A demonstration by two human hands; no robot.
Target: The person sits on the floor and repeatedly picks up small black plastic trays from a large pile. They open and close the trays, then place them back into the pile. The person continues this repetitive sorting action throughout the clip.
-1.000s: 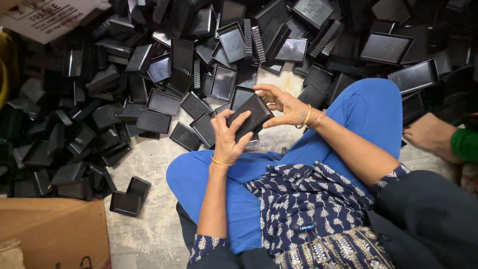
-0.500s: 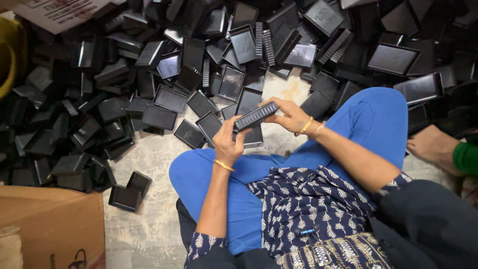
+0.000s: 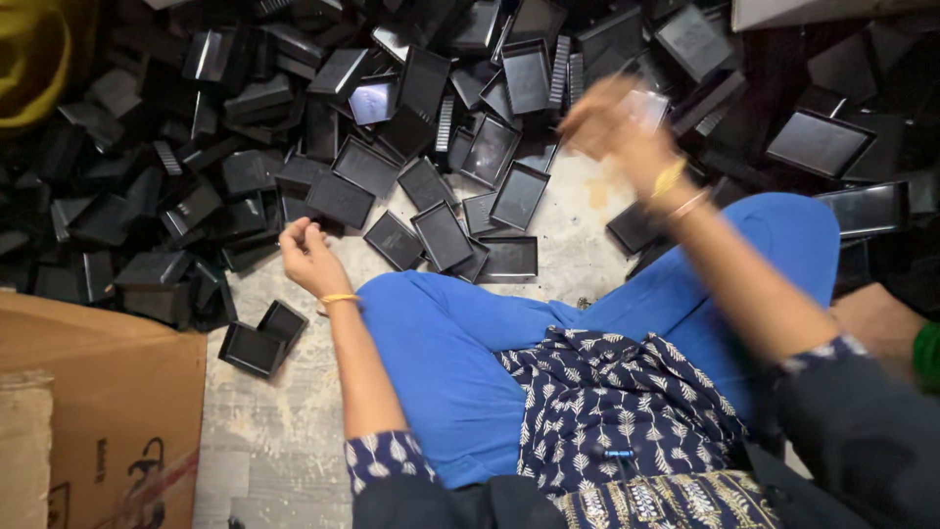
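Observation:
I sit on the floor in blue trousers (image 3: 470, 353) before a big pile of black plastic trays (image 3: 392, 118). My left hand (image 3: 308, 250) hovers low over the concrete at the pile's near edge, fingers curled in, with nothing visible in it. Just beyond it lie flat trays (image 3: 343, 196). My right hand (image 3: 612, 127) is stretched out over the pile's middle and is blurred by motion. A pale, blurred tray-like shape (image 3: 644, 103) sits at its fingertips; whether the hand grips it cannot be made out.
A brown cardboard box (image 3: 98, 411) stands at the lower left, with a loose pair of black trays (image 3: 259, 338) beside it. A yellow object (image 3: 39, 49) is at the top left. Another person's green sleeve (image 3: 925, 358) shows at the right edge.
Both hands have left the black tray they held over my knee. The left hand dropped left toward the floor. The right hand swung forward over the pile.

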